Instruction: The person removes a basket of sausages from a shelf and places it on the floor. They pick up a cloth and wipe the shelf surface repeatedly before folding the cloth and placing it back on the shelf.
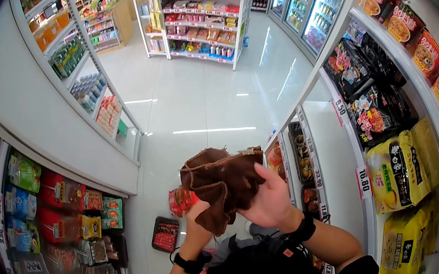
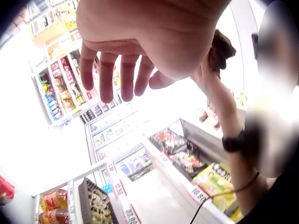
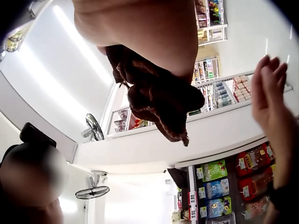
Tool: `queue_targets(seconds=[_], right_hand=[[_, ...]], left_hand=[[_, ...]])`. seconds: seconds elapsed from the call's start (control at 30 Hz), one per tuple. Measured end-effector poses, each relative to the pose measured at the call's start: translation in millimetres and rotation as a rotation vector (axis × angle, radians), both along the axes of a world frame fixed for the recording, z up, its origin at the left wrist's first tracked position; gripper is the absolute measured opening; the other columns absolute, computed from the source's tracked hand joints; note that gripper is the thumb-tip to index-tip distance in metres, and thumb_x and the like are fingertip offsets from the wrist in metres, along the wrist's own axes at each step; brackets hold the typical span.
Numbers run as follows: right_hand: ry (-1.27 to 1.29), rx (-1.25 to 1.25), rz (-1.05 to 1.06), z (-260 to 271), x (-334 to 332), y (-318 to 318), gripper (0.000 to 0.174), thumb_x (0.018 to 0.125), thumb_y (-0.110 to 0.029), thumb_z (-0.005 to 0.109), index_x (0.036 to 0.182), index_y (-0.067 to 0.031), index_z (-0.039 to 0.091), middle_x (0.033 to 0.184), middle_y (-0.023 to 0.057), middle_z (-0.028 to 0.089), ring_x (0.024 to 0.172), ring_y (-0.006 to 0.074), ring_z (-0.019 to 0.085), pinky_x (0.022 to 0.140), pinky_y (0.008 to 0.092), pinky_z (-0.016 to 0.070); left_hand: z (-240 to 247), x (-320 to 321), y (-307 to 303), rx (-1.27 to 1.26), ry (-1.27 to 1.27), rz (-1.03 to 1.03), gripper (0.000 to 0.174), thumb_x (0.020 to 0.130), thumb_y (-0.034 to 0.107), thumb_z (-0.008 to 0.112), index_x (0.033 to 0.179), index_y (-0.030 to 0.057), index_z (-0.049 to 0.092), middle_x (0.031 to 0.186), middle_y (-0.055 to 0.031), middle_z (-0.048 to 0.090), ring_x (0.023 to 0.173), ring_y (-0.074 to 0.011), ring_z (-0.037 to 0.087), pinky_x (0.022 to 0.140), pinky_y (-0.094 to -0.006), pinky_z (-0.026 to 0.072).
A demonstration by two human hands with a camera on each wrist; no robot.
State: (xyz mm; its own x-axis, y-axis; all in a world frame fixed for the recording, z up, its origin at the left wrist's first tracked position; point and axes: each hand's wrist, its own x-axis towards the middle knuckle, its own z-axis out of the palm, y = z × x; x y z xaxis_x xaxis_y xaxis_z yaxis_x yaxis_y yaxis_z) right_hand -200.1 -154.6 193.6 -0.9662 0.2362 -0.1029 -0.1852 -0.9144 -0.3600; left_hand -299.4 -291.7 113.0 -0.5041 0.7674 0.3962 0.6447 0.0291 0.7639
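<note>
A crumpled dark brown cloth [image 1: 224, 183] with frayed edges hangs in front of the body. My right hand [image 1: 275, 199] grips it from the right side, the thumb lying along its upper edge. In the right wrist view the cloth [image 3: 159, 100] dangles below the palm. My left hand [image 1: 199, 224] is at the cloth's lower left in the head view, its fingers partly hidden behind the fabric. The left wrist view shows the left hand [image 2: 126, 70] with fingers extended and nothing in them; the right wrist view has it [image 3: 271, 93] apart from the cloth.
Packaged snacks [image 1: 69, 237] fill a low shelf on the left. Noodle packs [image 1: 396, 174] line the right shelf, beside a price tag [image 1: 364, 183]. A black tray [image 1: 159, 249] of red food and a red packet [image 1: 180, 202] are low by the left hand. Drinks fridges [image 1: 313, 5] stand behind.
</note>
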Motion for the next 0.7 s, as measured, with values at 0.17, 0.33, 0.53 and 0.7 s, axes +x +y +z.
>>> queue_targets(seconds=[0.17,0.33,0.53,0.7], right_hand=[[0.115,0.010,0.055,-35.3,14.6,-18.2,0.058,0.078,-0.003,0.041,0.136,-0.0019,0.036,0.135,0.0116,0.048,0.124,0.0261,0.045,0.106,0.0406,0.0330],[0.153,0.235,0.036,-63.7,29.7,-23.5,0.062,0.079,0.001,0.046,0.139,-0.0017,0.031,0.130,0.0114,0.049,0.122,0.0238,0.046,0.104,0.0371,0.0335],[-0.175,0.641,-0.200,-42.5,40.1,-21.7,0.052,0.087,0.001,0.044,0.137,-0.0009,0.031,0.131,0.0115,0.049,0.121,0.0203,0.046,0.103,0.0352,0.0341],[-0.373,0.518,-0.384,-54.9,53.2,-4.3,0.051,0.087,-0.002,0.042,0.138,-0.0022,0.034,0.125,0.0116,0.051,0.115,0.0212,0.051,0.098,0.0376,0.0399]], left_hand=[[-12.7,-3.1,-38.6,0.347,-1.131,-0.305,0.070,0.095,0.054,0.033,0.138,-0.0010,0.033,0.133,-0.0143,0.048,0.118,-0.0253,0.052,0.100,-0.0384,0.0405],[0.5,17.7,-41.3,0.240,-1.230,-0.259,0.067,0.090,0.033,0.059,0.140,0.0031,0.027,0.136,-0.0145,0.044,0.123,-0.0290,0.049,0.100,-0.0428,0.0429],[3.6,32.7,-25.2,0.245,-1.235,-0.113,0.040,0.092,0.008,0.057,0.128,0.0008,0.041,0.121,-0.0103,0.055,0.107,-0.0173,0.056,0.089,-0.0317,0.0491],[18.0,29.9,-12.2,0.182,-1.356,-0.142,0.036,0.094,0.010,0.053,0.127,0.0003,0.043,0.114,-0.0087,0.058,0.096,-0.0153,0.061,0.069,-0.0302,0.0570]])
